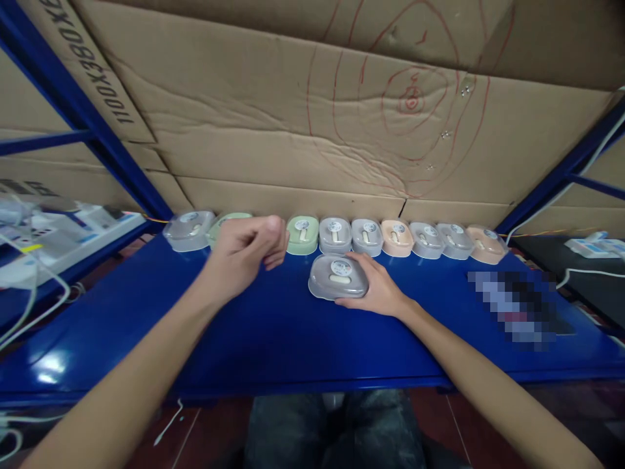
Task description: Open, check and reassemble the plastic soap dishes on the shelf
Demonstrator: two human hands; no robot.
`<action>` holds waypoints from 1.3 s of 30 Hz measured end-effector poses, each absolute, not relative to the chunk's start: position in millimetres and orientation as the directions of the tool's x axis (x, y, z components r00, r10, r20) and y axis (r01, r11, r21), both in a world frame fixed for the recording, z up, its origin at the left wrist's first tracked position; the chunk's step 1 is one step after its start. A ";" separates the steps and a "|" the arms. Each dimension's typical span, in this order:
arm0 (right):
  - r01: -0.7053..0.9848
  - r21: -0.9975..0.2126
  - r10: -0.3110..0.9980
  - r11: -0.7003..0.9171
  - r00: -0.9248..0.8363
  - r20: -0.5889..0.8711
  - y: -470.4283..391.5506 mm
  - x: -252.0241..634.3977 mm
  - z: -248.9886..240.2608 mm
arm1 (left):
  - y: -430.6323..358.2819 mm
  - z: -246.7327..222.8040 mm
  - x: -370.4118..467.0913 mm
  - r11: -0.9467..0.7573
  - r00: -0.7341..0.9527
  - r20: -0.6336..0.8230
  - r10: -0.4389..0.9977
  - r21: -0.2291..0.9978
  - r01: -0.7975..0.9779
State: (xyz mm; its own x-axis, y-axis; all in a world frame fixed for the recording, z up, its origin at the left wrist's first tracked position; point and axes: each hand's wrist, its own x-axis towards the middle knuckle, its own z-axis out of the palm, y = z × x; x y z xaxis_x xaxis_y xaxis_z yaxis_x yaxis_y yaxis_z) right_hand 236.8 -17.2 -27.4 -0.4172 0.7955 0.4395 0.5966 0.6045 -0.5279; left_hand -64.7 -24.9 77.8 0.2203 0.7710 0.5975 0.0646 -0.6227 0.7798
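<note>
My right hand grips the right side of a grey rounded plastic box with a clear lid, a round white sticker and a pale oblong piece on top. The box is in front of the row, tilted slightly toward me. My left hand is a closed fist above the blue table, in front of the row. Nothing shows in its fingers, and the palm is hidden. It partly covers a green box. Another green box stands just right of the fist, with a grey box beside it.
Along the back of the blue table, the row continues with grey and orange boxes. Behind it rises a cardboard wall with red rings drawn on it. A blurred-out item lies at right. Power strips and cables are at left.
</note>
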 end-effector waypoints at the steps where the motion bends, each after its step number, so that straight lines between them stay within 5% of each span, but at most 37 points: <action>1: 0.593 -0.526 0.791 0.610 -0.414 0.450 -17.2 237.0 -26.9 | -13.3 72.4 -58.6 -0.608 0.211 0.581 0.786 0.789 0.089; 5: 0.589 -0.505 0.764 0.631 -0.361 0.534 -18.5 237.5 -22.4 | 24.7 37.9 -38.2 -0.564 -0.017 0.595 0.803 0.769 0.300; 7: 0.588 -0.498 0.750 0.637 -0.324 0.577 -20.1 237.5 -19.8 | 30.0 20.1 -33.2 -0.506 -0.042 0.533 0.845 0.823 0.259; 11: 0.582 -0.489 0.729 0.650 -0.294 0.618 -23.1 237.3 -18.6 | 18.7 -1.0 -23.4 -0.144 0.232 0.157 0.960 0.987 -0.073; 14: 0.584 -0.480 0.725 0.654 -0.305 0.617 -24.0 237.4 -20.9 | 7.0 -6.5 -12.3 0.247 0.485 -0.096 0.869 0.934 -0.259; 17: 0.579 -0.492 0.736 0.650 -0.318 0.598 -23.7 236.9 -23.2 | 2.9 -12.8 -5.6 0.422 0.553 -0.184 0.813 0.840 -0.342; 26: 0.472 -0.617 0.767 0.630 -0.254 0.589 -20.2 231.1 -26.0 | 8.7 -23.0 -11.0 0.523 0.691 -0.131 0.710 0.756 -0.394; 35: 0.236 -0.807 0.841 0.541 -0.131 0.525 -12.9 233.4 -27.3 | 12.7 -19.2 -16.1 0.505 0.630 -0.163 0.759 0.758 -0.413; 39: 0.264 -0.808 0.845 0.527 -0.061 0.532 -0.6 253.9 -22.3 | 24.8 -15.3 -33.7 0.438 0.585 -0.118 0.802 0.783 -0.442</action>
State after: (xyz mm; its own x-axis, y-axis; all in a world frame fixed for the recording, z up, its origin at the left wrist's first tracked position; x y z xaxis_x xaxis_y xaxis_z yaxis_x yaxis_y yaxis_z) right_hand 253.9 -0.6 -22.3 -0.0613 0.8448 0.5315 0.2635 0.5274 -0.8077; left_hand -33.7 24.8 -15.3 0.5851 0.8024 -0.1178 -0.4424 0.4375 0.7829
